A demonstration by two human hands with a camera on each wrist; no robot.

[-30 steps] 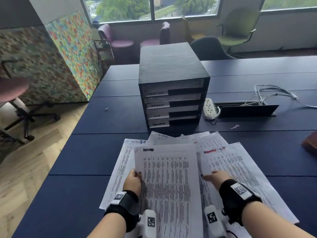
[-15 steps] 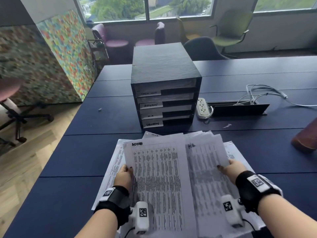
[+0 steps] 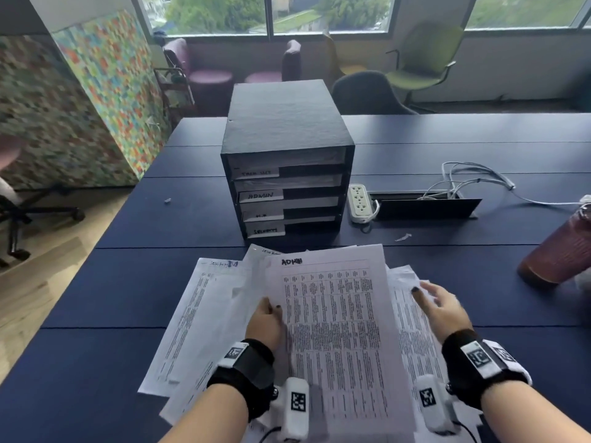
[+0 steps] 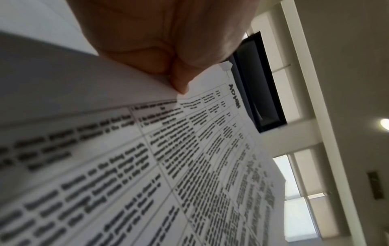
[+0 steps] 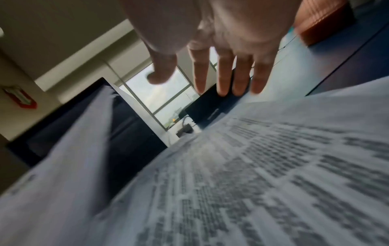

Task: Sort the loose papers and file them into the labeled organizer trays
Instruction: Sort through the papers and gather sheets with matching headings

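Black four-tray desk organizer (image 3: 284, 148) at 12 o'clock, white sheets in trays, left hand (image 3: 265, 321) pinching white printed ADMIN sheet (image 3: 339, 330), right hand (image 3: 444, 306) spread, empty, at 3 o'clock.

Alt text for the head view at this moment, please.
The left hand grips the left edge of a printed sheet headed ADMIN, raised over loose papers on a dark blue table. The right hand hovers open beside it, facing a black four-tray organizer.

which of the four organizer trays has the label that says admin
The second tray from the top; its white label reads ADMIN, matching the sheet the left hand holds.
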